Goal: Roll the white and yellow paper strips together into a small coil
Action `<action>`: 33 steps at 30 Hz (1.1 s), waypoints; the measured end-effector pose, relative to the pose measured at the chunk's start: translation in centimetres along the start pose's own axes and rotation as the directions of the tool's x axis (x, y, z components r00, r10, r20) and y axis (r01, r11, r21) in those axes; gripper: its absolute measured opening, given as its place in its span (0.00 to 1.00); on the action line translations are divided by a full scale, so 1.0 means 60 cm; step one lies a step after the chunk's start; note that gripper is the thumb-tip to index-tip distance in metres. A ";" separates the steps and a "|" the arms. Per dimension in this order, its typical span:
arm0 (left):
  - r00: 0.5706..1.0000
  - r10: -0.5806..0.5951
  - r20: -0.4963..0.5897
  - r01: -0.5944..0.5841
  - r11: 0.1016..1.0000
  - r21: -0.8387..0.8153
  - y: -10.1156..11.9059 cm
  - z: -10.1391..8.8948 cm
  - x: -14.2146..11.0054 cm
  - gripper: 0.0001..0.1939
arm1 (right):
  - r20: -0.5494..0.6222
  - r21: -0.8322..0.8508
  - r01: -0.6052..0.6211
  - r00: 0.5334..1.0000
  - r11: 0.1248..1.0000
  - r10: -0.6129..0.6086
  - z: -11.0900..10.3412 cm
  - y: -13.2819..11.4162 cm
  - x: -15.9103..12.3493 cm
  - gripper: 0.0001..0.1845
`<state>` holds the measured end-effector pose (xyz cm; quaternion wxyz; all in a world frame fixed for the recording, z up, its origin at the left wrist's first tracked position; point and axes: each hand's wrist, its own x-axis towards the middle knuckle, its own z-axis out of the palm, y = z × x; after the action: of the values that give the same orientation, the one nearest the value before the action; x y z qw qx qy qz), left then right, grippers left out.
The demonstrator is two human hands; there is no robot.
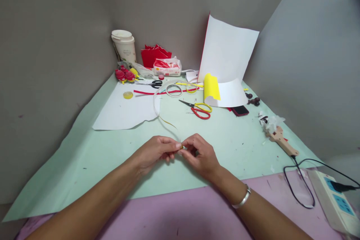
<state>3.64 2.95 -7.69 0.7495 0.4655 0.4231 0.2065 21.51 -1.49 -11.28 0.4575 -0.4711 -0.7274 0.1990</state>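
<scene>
My left hand and my right hand meet over the front middle of the green sheet. Both are closed, their fingertips pinching one end of a narrow pale paper strip. A small yellowish bit, perhaps rolled up, shows between the fingers; they hide most of it. From there the strip curves away to the back left and loops toward a white ring-shaped roll. Beyond my right hand lie scissors with one red and one yellow handle. A flat yellow round piece rests on the white paper.
Behind are black-handled scissors, red strips, a tissue pack, a lidded cup and red-yellow paper figures. At right stand a curved white sheet, yellow corrugated paper, a phone, a corded glue gun and a power strip.
</scene>
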 end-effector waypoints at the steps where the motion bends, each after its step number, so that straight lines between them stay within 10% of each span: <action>1: 1.000 -0.001 -0.004 0.001 1.000 0.002 0.000 0.001 0.000 0.13 | -0.015 -0.010 0.012 1.000 1.000 -0.012 0.001 0.000 -0.001 0.02; 21: 0.996 -0.023 0.084 0.014 0.995 0.101 0.003 -0.009 -0.002 0.13 | 0.190 0.132 -0.100 0.979 0.986 0.074 -0.013 0.000 0.005 0.03; 33: 0.999 -0.006 0.038 0.005 1.000 0.006 0.000 -0.004 0.001 0.13 | -0.019 -0.006 0.023 1.000 1.000 -0.023 0.001 -0.003 0.000 0.01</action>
<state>3.48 3.10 -7.77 0.7567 0.4704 0.4104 0.1943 21.40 -1.57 -11.18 0.4653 -0.4659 -0.7290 0.1870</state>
